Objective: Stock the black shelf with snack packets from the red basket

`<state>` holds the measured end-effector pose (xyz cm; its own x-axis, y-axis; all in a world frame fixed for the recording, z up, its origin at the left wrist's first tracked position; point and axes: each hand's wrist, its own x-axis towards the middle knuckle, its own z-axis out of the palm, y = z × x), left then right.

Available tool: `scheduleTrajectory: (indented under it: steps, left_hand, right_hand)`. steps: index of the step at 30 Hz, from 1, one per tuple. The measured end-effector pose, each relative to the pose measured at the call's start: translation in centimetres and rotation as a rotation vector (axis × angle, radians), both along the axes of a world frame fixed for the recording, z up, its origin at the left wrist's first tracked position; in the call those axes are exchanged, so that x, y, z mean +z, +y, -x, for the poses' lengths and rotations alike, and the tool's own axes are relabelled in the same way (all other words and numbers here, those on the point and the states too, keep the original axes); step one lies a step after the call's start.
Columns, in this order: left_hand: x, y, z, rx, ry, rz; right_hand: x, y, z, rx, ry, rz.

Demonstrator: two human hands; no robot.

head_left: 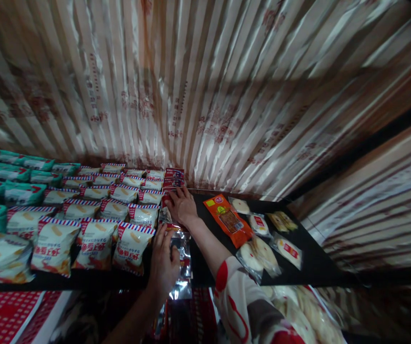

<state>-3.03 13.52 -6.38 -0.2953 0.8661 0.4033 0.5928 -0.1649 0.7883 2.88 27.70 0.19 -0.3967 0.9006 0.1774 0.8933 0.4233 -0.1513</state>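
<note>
A row of flat, shiny packets runs from the back to the front edge of the black shelf. The back ones are dark red packets (174,174); the nearer ones look like silvery packets (184,251), glinting and overhanging the edge. My right hand (182,208) lies across the middle of this row, palm down, fingers spread over the packets. Closer to me, my left hand (164,263) rests along the row's left side, its fingers stretched forward and its thumb apart. Rows of puffed snack bags (132,246) with striped tops stand just left of it.
Teal bags (24,193) fill the far left of the black shelf (205,265). On the right lie an orange packet (226,217) and several clear-wrapped pale rounds (251,257). A ribbed, shiny curtain (205,95) hangs behind. Below are a red basket (5,313) and bagged pale goods (301,310).
</note>
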Motion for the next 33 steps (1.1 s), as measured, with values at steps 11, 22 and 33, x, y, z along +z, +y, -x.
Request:
scheduleTrajectory:
  steps: [11, 22, 33]
  left_hand:
    - [1.3, -0.2, 0.3, 0.022, 0.242, -0.001]
    - [1.6, -0.4, 0.5, 0.009, 0.298, 0.026]
    - [1.8, -0.7, 0.5, -0.016, 0.26, -0.057]
  right_hand:
    - [-0.7, -0.1, 0.1, -0.064, 0.009, 0.034]
    - [-0.7, -0.1, 0.4, -0.088, 0.078, 0.066]
    - [-0.5, -0.5, 0.1, -0.054, 0.167, -0.075]
